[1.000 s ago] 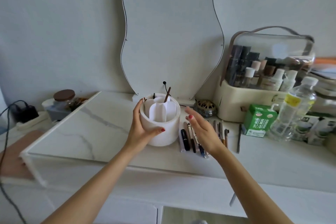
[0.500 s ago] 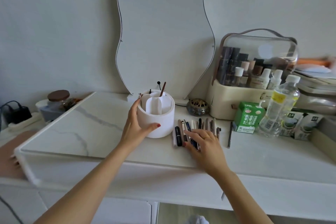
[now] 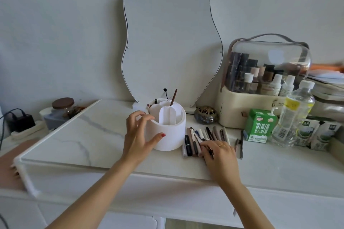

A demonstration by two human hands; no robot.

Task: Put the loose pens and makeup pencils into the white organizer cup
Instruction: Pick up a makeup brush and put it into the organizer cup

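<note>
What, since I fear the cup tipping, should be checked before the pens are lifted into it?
1. White organizer cup upright on counter: ok.
2. Left hand steadies cup, thumb on its front wall: ok.
3. Right hand grip on loose pens: cannot tell; it covers their near ends.
4. Front compartments free: ok.
5. All pens gathered: not ok; two dark pencils lie apart near green carton.

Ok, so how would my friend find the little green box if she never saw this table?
Start at the big makeup case with the clear domed lid on the right. Just in front of it, left of the clear plastic bottle, stands the green carton. It alone is bright green; the cartons beyond the bottle are mostly white.
</note>
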